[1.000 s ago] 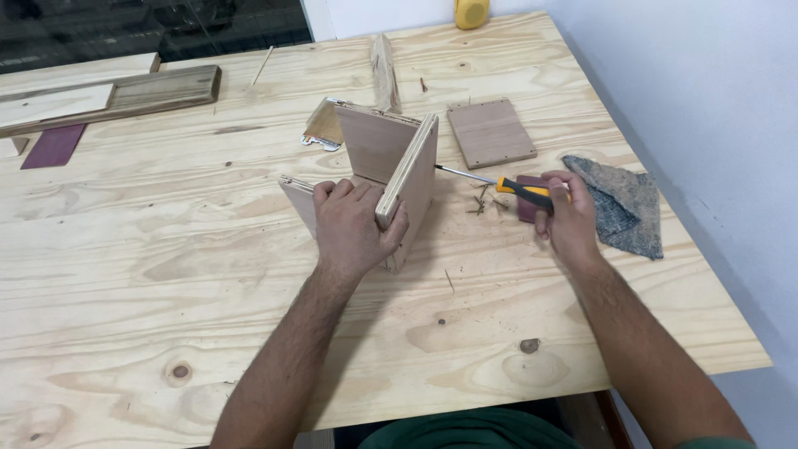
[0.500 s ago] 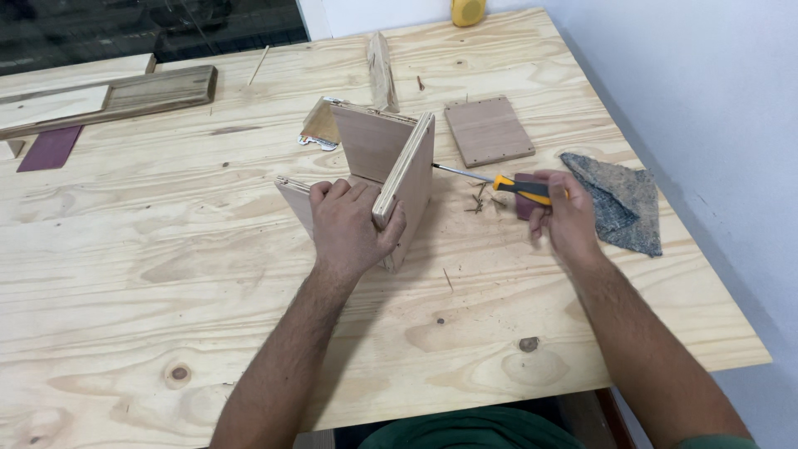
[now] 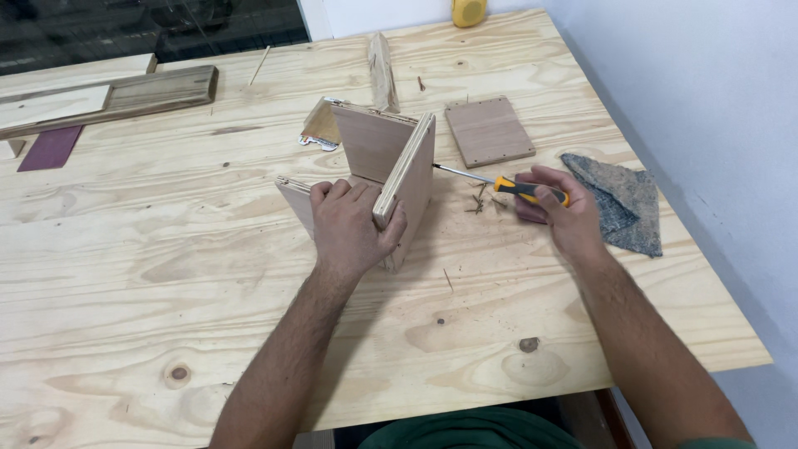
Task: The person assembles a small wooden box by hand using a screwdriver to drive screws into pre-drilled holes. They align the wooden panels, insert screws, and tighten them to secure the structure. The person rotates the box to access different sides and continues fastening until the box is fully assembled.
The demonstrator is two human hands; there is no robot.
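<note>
A small open plywood box point(image 3: 378, 158) stands on the pale wooden table point(image 3: 166, 274), its thin panels joined at right angles. My left hand point(image 3: 349, 224) grips its near panels, thumb on the right panel's edge. My right hand point(image 3: 561, 212) holds a screwdriver point(image 3: 499, 183) with a yellow and black handle, lying almost level. The metal tip touches the outer face of the right panel. Several small screws point(image 3: 478, 199) lie on the table under the shaft.
A loose square plywood panel point(image 3: 489, 130) lies behind the screwdriver, a grey cloth point(image 3: 615, 204) to its right near the wall. A wood offcut point(image 3: 382, 71), long planks point(image 3: 100, 96), a dark red strip point(image 3: 50, 148) and a yellow object point(image 3: 470, 10) sit farther back.
The screwdriver's tip has come up to the right panel's face. My left hand keeps the same hold on the box.
</note>
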